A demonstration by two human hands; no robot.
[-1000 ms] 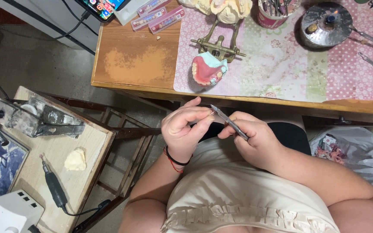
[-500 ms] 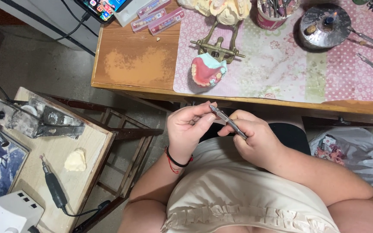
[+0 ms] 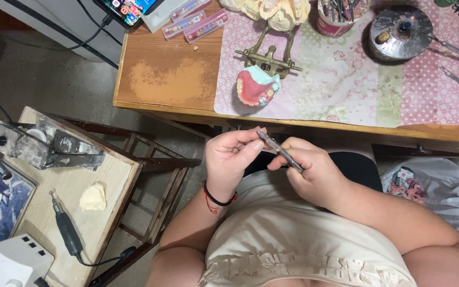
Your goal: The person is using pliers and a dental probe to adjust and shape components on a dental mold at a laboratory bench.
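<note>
Here the right hand point(image 3: 314, 172) fingers grip a thin metal tool point(image 3: 280, 151), its tip pinched by the left hand point(image 3: 229, 162) fingers.

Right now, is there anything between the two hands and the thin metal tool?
Nothing visible. The right hand grips the thin metal tool directly, and the left hand touches its tip with the fingertips.

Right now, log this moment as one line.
right hand: holds thin metal tool | left hand: fingers at tool tip | denture model on desk
</note>
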